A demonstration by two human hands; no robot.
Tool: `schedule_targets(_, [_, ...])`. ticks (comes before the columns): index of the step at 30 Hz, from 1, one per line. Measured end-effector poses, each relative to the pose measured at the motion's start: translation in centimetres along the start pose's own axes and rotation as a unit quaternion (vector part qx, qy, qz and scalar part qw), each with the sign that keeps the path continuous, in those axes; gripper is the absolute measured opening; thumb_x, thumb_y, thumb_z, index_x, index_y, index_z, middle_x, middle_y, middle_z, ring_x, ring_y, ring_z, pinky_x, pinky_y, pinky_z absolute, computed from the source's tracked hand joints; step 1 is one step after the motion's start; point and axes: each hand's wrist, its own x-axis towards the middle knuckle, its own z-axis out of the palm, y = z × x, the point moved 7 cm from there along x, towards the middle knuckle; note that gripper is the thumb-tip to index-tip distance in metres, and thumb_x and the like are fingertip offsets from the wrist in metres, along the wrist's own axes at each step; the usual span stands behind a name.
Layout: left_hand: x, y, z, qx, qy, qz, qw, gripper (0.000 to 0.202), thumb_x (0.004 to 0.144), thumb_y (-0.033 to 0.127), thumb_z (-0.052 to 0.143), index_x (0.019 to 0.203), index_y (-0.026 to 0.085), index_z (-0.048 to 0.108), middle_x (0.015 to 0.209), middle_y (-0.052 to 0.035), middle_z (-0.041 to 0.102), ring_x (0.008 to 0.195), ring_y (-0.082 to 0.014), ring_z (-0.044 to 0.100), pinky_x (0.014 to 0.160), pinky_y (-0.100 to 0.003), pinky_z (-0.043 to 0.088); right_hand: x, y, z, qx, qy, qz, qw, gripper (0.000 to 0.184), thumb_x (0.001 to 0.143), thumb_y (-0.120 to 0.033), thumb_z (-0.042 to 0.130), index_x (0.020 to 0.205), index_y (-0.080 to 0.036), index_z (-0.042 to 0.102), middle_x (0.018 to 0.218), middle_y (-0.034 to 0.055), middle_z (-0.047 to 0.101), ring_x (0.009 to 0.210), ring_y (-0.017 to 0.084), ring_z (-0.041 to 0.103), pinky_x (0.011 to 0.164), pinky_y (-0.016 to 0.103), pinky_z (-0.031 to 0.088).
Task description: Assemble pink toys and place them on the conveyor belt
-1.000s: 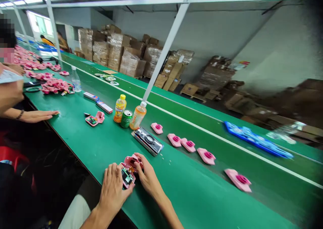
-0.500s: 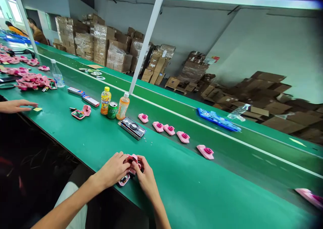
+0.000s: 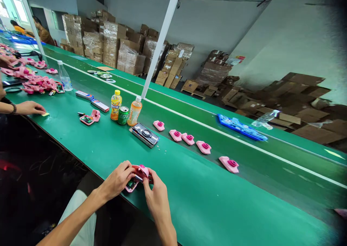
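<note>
Both my hands hold a small pink toy camera (image 3: 139, 172) at the near edge of the green conveyor table (image 3: 189, 195). My left hand (image 3: 118, 180) grips its left side, where an open back with a green circuit board shows. My right hand (image 3: 155, 191) pinches the right side, fingers closed on the pink shell. Several finished pink camera shells (image 3: 204, 147) lie in a row on the belt beyond my hands.
A silver-black box (image 3: 145, 134), two drink bottles (image 3: 135, 110) and a green can (image 3: 123, 115) stand ahead. Another open pink camera (image 3: 89, 118) lies left. A co-worker's hand (image 3: 29, 108) rests far left near a pink parts pile (image 3: 40, 84). A blue tray (image 3: 241, 127) sits across.
My hands closed around the pink camera and lifted it slightly off the table edge. The view swung left, and the shells on the belt shifted in frame.
</note>
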Motion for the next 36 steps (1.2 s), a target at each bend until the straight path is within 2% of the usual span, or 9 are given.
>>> schedule_targets(4, [-0.1, -0.2, 0.1, -0.003, 0.025, -0.009, 1.000, 0.027, 0.107, 0.023, 0.034, 0.108, 0.017, 0.061, 0.103, -0.0068, 0.056, 0.097, -0.0188, 0.056, 0.090, -0.033, 0.050, -0.6, -0.1, -0.3, -0.016, 0.066, -0.014, 0.998, 0.053, 0.094, -0.050, 0.043, 0.133, -0.017, 0.058, 0.127, 0.0092, 0.063, 0.105, 0.017, 0.066, 0.088, 0.029, 0.056])
schedule_targets(8, [-0.2, -0.1, -0.4, -0.019, 0.026, -0.019, 0.999, 0.028, 0.107, 0.026, 0.036, 0.106, 0.019, 0.064, 0.110, -0.0074, 0.054, 0.102, -0.0177, 0.057, 0.092, -0.030, 0.050, -0.1, -0.6, -0.2, 0.020, 0.031, -0.002, 0.999, 0.042, 0.092, -0.044, 0.048, 0.121, -0.017, 0.061, 0.116, 0.0080, 0.066, 0.097, 0.014, 0.067, 0.082, 0.024, 0.056])
schedule_targets(12, [-0.1, 0.1, -0.8, -0.018, -0.001, -0.037, 0.999, 0.024, 0.106, 0.029, 0.041, 0.115, 0.024, 0.063, 0.125, -0.0067, 0.054, 0.114, -0.0208, 0.055, 0.103, -0.038, 0.044, 0.7, -0.6, -0.4, 0.024, 0.021, 0.019, 0.999, 0.042, 0.089, -0.043, 0.051, 0.118, -0.016, 0.062, 0.113, 0.0081, 0.066, 0.090, 0.013, 0.066, 0.079, 0.023, 0.055])
schedule_targets(18, [0.2, 0.1, -1.3, -0.043, -0.003, -0.068, 0.997, 0.017, 0.100, 0.027, 0.056, 0.115, 0.019, 0.055, 0.116, -0.0067, 0.062, 0.111, -0.0215, 0.056, 0.101, -0.037, 0.043, 0.9, 0.0, -0.6, 0.030, 0.050, -0.007, 0.998, 0.045, 0.089, -0.046, 0.056, 0.121, -0.014, 0.064, 0.117, 0.0114, 0.064, 0.100, 0.016, 0.065, 0.084, 0.024, 0.057])
schedule_targets(22, [0.4, -0.1, -0.7, -0.060, -0.044, -0.101, 0.992, 0.030, 0.092, 0.022, 0.068, 0.119, 0.018, 0.054, 0.119, -0.0066, 0.062, 0.113, -0.0227, 0.055, 0.101, -0.038, 0.043, 0.6, -0.6, -0.2, 0.062, 0.010, -0.035, 0.997, 0.046, 0.093, -0.051, 0.055, 0.123, -0.017, 0.066, 0.121, 0.0108, 0.061, 0.109, 0.016, 0.063, 0.093, 0.024, 0.057])
schedule_targets(28, [0.5, -1.1, -0.4, -0.043, -0.042, -0.155, 0.986, 0.025, 0.087, 0.025, 0.077, 0.099, 0.016, 0.057, 0.104, -0.0044, 0.063, 0.101, -0.0220, 0.056, 0.090, -0.035, 0.044, -0.1, -0.1, -0.3, 0.069, 0.000, -0.051, 0.996, 0.044, 0.092, -0.051, 0.061, 0.121, -0.018, 0.066, 0.123, 0.0104, 0.060, 0.110, 0.015, 0.062, 0.094, 0.022, 0.057])
schedule_targets(33, [0.8, -1.4, -0.5, -0.038, -0.056, -0.147, 0.987, 0.046, 0.081, 0.026, 0.081, 0.121, 0.018, 0.059, 0.106, -0.0044, 0.064, 0.100, -0.0219, 0.055, 0.092, -0.036, 0.042, -0.6, 1.0, -0.3, 0.057, 0.029, -0.102, 0.993, 0.038, 0.095, -0.047, 0.060, 0.118, -0.019, 0.068, 0.118, 0.0093, 0.062, 0.107, 0.014, 0.063, 0.092, 0.021, 0.057])
schedule_targets(34, [0.9, -1.4, -0.5, -0.036, -0.060, -0.142, 0.987, 0.046, 0.080, 0.027, 0.082, 0.121, 0.019, 0.062, 0.104, -0.0038, 0.064, 0.100, -0.0220, 0.054, 0.093, -0.036, 0.040, -0.7, 0.9, -0.4, 0.047, 0.038, -0.118, 0.991, 0.036, 0.095, -0.047, 0.060, 0.116, -0.019, 0.069, 0.116, 0.0092, 0.063, 0.104, 0.014, 0.064, 0.091, 0.020, 0.057])
schedule_targets(36, [1.2, -1.5, -0.5, -0.028, -0.064, -0.136, 0.988, 0.031, 0.079, 0.030, 0.082, 0.105, 0.021, 0.069, 0.098, -0.0024, 0.064, 0.097, -0.0212, 0.054, 0.091, -0.036, 0.039, -1.2, 0.3, -0.4, 0.024, 0.057, -0.154, 0.986, 0.033, 0.095, -0.046, 0.059, 0.113, -0.019, 0.070, 0.113, 0.0090, 0.064, 0.101, 0.014, 0.065, 0.088, 0.021, 0.057])
